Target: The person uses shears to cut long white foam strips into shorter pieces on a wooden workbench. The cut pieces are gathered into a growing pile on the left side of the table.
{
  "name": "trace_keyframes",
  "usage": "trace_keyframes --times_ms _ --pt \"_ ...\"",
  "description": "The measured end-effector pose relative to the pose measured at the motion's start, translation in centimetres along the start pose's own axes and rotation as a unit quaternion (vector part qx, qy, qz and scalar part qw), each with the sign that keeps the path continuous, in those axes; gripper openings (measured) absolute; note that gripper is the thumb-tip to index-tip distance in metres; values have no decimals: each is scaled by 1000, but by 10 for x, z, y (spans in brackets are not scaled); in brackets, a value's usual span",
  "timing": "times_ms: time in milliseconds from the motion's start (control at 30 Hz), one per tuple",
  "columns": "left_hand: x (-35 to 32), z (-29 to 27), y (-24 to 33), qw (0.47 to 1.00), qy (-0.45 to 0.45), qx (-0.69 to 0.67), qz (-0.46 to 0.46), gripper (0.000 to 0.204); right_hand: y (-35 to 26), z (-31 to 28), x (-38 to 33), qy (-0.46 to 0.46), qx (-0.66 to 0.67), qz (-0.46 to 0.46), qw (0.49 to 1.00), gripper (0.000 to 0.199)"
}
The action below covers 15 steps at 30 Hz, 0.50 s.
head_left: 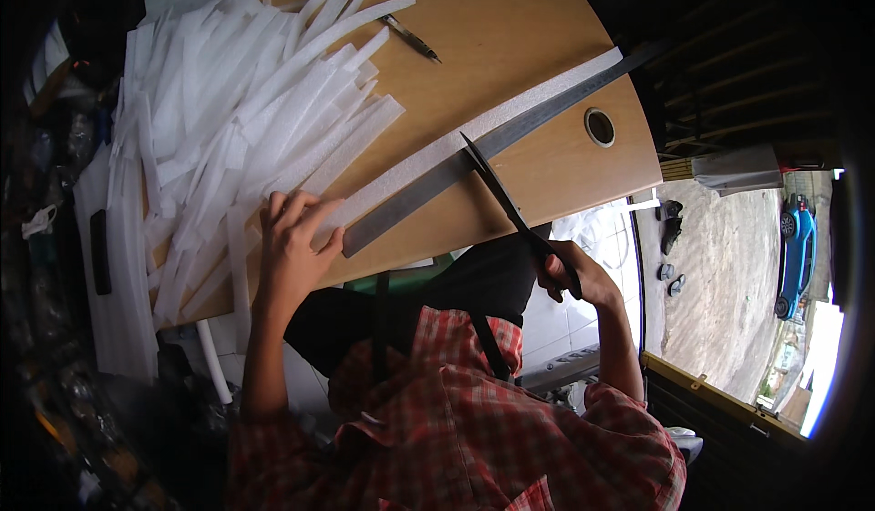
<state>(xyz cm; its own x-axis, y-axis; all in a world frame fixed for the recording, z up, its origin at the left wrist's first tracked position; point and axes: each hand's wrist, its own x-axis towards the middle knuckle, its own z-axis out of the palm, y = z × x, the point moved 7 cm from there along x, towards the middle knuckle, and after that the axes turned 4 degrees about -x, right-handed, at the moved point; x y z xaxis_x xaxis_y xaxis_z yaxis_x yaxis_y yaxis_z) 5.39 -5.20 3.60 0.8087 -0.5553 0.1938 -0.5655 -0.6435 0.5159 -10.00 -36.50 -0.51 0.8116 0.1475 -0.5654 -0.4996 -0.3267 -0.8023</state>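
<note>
A long white foam strip (pixel 483 128) lies slantwise across the light-brown tabletop. Alongside its near edge runs a dark flat metal bar (pixel 410 206) like a straightedge, whose far end passes the table's right edge. My left hand (pixel 296 237) rests at the strip's left end, fingers bent and apart, the thumb by the bar's end. In my right hand (pixel 579 274), beyond the table's front edge, are black scissors (pixel 510 206). Their blades reach up over the bar, with the tips near the strip; whether they touch it I cannot tell.
A large heap of cut white foam strips (pixel 228 119) covers the table's left side. Near it lies a dark pen-like cutter (pixel 412 39). A round hole (pixel 599 126) pierces the wooden tabletop (pixel 538 19) at right. Outside, beyond some shoes (pixel 673 228), stands a blue car (pixel 798 256).
</note>
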Motion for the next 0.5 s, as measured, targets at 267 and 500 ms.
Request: trace_keyframes --times_ms 267,500 --pt "-17 5 -8 999 -9 -18 -34 37 -4 -8 10 12 -14 -17 1000 80" --pt "-14 10 -11 998 5 -50 -23 36 -1 -11 14 24 -13 -22 999 78"
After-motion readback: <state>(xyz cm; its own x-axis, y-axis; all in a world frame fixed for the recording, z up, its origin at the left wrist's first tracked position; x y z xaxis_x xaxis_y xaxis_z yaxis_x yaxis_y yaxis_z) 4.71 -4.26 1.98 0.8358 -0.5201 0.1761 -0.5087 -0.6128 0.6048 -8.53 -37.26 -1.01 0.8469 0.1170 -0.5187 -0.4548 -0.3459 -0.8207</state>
